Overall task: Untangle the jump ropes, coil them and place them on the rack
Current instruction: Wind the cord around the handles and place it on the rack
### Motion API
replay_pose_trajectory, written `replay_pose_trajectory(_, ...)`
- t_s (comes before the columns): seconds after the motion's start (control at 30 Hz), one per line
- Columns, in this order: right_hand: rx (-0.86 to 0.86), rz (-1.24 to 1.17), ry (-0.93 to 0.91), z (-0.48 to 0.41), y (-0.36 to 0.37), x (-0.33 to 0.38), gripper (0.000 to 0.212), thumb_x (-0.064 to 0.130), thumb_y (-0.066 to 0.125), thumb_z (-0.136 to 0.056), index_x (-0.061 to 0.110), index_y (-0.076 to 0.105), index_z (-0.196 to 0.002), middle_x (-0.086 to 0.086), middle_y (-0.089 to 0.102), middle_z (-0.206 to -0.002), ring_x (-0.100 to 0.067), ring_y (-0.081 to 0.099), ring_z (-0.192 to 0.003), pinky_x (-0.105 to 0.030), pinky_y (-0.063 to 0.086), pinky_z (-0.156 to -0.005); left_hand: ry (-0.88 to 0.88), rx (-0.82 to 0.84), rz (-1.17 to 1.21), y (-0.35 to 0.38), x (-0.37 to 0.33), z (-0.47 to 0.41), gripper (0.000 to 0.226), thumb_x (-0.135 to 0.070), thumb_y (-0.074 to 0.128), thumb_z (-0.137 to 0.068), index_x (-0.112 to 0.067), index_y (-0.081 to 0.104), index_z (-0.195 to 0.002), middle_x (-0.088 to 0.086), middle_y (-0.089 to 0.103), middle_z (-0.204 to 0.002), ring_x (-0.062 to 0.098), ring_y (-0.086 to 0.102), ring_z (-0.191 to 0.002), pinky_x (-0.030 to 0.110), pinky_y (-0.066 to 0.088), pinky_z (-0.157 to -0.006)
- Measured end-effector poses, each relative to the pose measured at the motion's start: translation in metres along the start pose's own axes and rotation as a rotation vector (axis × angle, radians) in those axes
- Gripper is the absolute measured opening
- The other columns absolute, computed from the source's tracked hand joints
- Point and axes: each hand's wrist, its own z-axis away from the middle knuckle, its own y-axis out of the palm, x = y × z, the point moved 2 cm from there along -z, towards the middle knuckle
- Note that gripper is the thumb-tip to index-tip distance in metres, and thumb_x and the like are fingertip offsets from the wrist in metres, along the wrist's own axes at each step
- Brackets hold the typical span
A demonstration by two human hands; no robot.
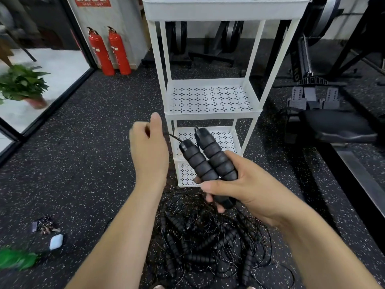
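Before the white rack, on the floor, lies the pile of jump ropes, with its black handles and thin cords all tangled together. The right grip, a bare hand, is closed around the two foam handles of one rope and holds them side by side above the pile. From one handle a cord runs to the left grip, whose curled fingers appear to pinch it.

I judge the task is near its beginning: one rope is being separated and is not yet coiled, no rope shows on the shelves, and most ropes wait in the pile.

Around are two fire extinguishers, a potted plant, a small white case and a black gym machine near the rack. The held cord probably passes through the tangle, which may hinder pulling it free.
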Motion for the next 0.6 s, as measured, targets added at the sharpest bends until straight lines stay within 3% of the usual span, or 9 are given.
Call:
replay_pose_trajectory(0.07, 0.023, -0.017, -0.012, 0.007, -0.011, 0.008, 0.043, 0.009, 0.083, -0.090, 0.006, 0.062, -0.128, -0.021, 0.076, -0.121, -0.026, 0.068, -0.083, -0.038, 0.055, -0.061, 0.235, 0.093, -0.046, -0.001, -0.015, 0.004, 0.027, -0.043, 0.047, -0.112, -0.023, 0.063, -0.104, -0.010, 0.063, -0.116, -0.004, 0.056, -0.102, 0.022, 0.045, -0.092)
replay_pose_trajectory(0.13, 0.068, -0.075, -0.021, 0.012, -0.018, 0.014, 0.038, 0.004, 0.080, -0.091, 0.002, 0.065, -0.127, -0.026, 0.074, -0.123, -0.025, 0.066, -0.081, -0.035, 0.053, -0.058, 0.363, 0.317, -0.003, 0.004, -0.026, 0.013, 0.035, -0.034, 0.040, -0.116, -0.022, 0.072, -0.115, -0.016, 0.070, -0.121, -0.006, 0.060, -0.117, 0.015, 0.042, -0.100)
replay_pose_trajectory(0.2, 0.127, -0.145, -0.038, 0.015, -0.022, 0.018, 0.037, 0.000, 0.079, -0.093, -0.001, 0.065, -0.128, -0.031, 0.071, -0.126, -0.023, 0.066, -0.079, -0.031, 0.053, -0.056, 0.315, 0.492, 0.075, 0.012, -0.028, 0.020, 0.050, -0.045, 0.033, -0.115, -0.021, 0.077, -0.116, -0.013, 0.077, -0.119, 0.001, 0.067, -0.118, 0.021, 0.045, -0.106)
replay_pose_trajectory(0.27, 0.176, -0.197, -0.041, 0.017, -0.022, 0.020, 0.039, 0.001, 0.076, -0.093, -0.003, 0.064, -0.130, -0.031, 0.070, -0.126, -0.022, 0.065, -0.078, -0.029, 0.053, -0.056, 0.237, 0.545, 0.164, 0.019, -0.026, 0.022, 0.064, -0.059, 0.030, -0.107, -0.018, 0.079, -0.106, -0.008, 0.080, -0.106, 0.006, 0.072, -0.106, 0.026, 0.050, -0.102)
replay_pose_trajectory(0.37, 0.269, -0.213, -0.014, 0.020, -0.018, 0.022, 0.040, -0.003, 0.073, -0.093, -0.001, 0.064, -0.132, -0.027, 0.071, -0.124, -0.019, 0.066, -0.078, -0.028, 0.056, -0.060, 0.181, 0.516, 0.244, 0.024, -0.024, 0.024, 0.069, -0.065, 0.034, -0.106, -0.010, 0.062, -0.076, 0.006, 0.058, -0.075, 0.023, 0.051, -0.073, 0.040, 0.043, -0.077)
replay_pose_trajectory(0.47, 0.305, -0.113, 0.049, 0.021, -0.012, 0.018, 0.042, -0.016, 0.074, -0.089, -0.002, 0.067, -0.127, -0.023, 0.074, -0.113, -0.017, 0.067, -0.072, -0.028, 0.057, -0.068, 0.157, 0.410, 0.299, 0.021, -0.023, 0.020, 0.067, -0.062, 0.050, -0.107, -0.013, 0.044, -0.060, 0.011, 0.035, -0.066, 0.029, 0.028, -0.065, 0.047, 0.025, -0.062)
replay_pose_trajectory(0.6, 0.253, -0.094, 0.122, 0.015, -0.002, 0.014, 0.037, -0.009, 0.077, -0.084, -0.022, 0.058, -0.113, -0.021, 0.068, -0.091, -0.020, 0.065, -0.068, -0.027, 0.056, -0.063, 0.194, 0.277, 0.245, 0.019, -0.020, 0.013, 0.085, -0.068, 0.060, -0.100, 0.012, 0.046, -0.076, 0.031, 0.048, -0.067, 0.036, 0.037, -0.063, 0.064, 0.040, -0.062)
